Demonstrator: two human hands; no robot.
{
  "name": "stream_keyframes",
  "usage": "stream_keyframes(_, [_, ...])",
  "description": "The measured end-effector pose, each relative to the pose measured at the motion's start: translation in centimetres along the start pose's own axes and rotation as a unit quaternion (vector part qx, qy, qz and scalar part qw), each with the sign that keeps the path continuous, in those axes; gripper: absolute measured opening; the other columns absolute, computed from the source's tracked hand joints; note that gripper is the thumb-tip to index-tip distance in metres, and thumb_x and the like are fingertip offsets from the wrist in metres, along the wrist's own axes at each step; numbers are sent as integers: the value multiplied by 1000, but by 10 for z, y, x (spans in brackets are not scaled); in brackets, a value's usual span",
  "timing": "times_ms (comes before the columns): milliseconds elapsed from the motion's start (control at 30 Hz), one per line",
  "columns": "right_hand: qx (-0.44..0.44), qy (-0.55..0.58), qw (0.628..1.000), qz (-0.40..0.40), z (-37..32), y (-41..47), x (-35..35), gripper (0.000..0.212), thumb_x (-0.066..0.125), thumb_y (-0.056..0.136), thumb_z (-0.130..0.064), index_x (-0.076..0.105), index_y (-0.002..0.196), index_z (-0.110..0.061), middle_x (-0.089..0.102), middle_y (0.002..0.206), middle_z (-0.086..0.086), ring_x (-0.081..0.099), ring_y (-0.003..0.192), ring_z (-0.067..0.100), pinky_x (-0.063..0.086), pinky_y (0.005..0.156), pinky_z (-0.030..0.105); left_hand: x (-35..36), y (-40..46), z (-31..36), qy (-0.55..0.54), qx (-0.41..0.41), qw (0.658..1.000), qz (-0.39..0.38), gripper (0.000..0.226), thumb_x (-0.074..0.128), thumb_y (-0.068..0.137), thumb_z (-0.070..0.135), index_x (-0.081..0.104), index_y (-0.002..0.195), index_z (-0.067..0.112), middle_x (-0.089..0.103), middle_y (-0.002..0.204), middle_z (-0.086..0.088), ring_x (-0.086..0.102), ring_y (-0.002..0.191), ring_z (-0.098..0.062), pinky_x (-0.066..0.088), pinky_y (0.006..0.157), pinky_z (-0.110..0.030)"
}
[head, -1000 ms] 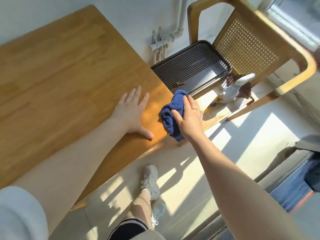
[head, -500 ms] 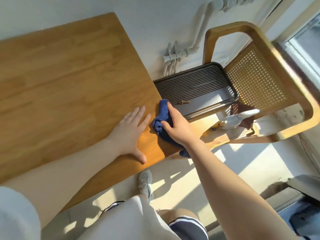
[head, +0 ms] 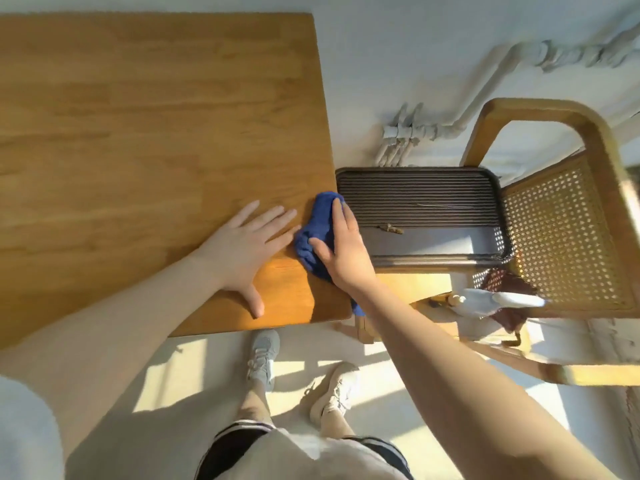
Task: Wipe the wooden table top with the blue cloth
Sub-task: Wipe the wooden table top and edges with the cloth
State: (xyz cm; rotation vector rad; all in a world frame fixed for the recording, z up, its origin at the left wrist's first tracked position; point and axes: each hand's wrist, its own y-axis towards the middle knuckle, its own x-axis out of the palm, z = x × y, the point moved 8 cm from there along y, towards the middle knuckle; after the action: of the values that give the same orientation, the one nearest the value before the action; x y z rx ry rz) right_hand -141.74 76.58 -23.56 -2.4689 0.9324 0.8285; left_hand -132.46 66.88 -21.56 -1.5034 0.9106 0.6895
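1. Table (head: pixel 138 126): wooden top filling upper-left of view, far edge meeting a white wall, rt edge running down toward near rt corner. Sunlight catching that corner.
2. Blue cloth (head: pixel 317 233): bunched up, lying on the table right at its rt edge, near the front corner. A bit of it is hanging off the edge below the wrist.
3. Right hand (head: pixel 341 247): pressing down on the blue cloth, palm on top, fingers (head: pixel 337 211) extended fwd over it, thumb out to the left across the fabric. Looks like flat pressing rather than clenching; underside of the hand not visible.
4. Left hand (head: pixel 247 245): lying flat on the table just left of the cloth, fingers straight & slightly spread, released, gripping nothing. Fingertips close to the cloth; can't tell if touching.
5. Dark ribbed tray (head: pixel 422 199): sitting just beyond the table's rt edge, on a cane-seat chair (head: pixel 568 237) w/ bent-wood frame. Small brownish item lying on the tray, too small to ID.
6. White pipes (head: pixel 412 133) running along the wall above the tray.
7. Spray bottle (head: pixel 491 301) lying at the chair's near side.
8. Person standing at the table's front edge, pale sneakers (head: pixel 263 355) on a sunlit floor.
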Motion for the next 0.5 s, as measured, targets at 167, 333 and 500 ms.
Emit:
stream_keyframes(167, [-21,-17,999,-17,-3,10,-3,71,55,91,-22,14,146,-4,9,155,16,10,143,28,12,111,24,12,-29,-14,-53,-138,989,-3,148,57,44,86,-18,146,11,-24,154,-8,-19,143,-20,-17,112,-37])
stream_keyframes(333, [-116,-154,981,2,-11,-33,17,68,53,82,-35,38,136,3,35,144,24,26,136,44,23,112,48,11,-29,-12,-99,-146,984,-18,146,63,44,82,-15,147,14,-22,155,-7,-13,144,-17,-12,114,-35])
stream_keyframes(500, [-94,-170,981,3,-14,31,5,71,54,89,-37,23,144,-4,17,154,18,8,142,37,9,116,38,18,-27,-16,-121,-140,983,-12,145,64,45,80,-16,147,15,-25,154,-5,-15,144,-17,-11,114,-32])
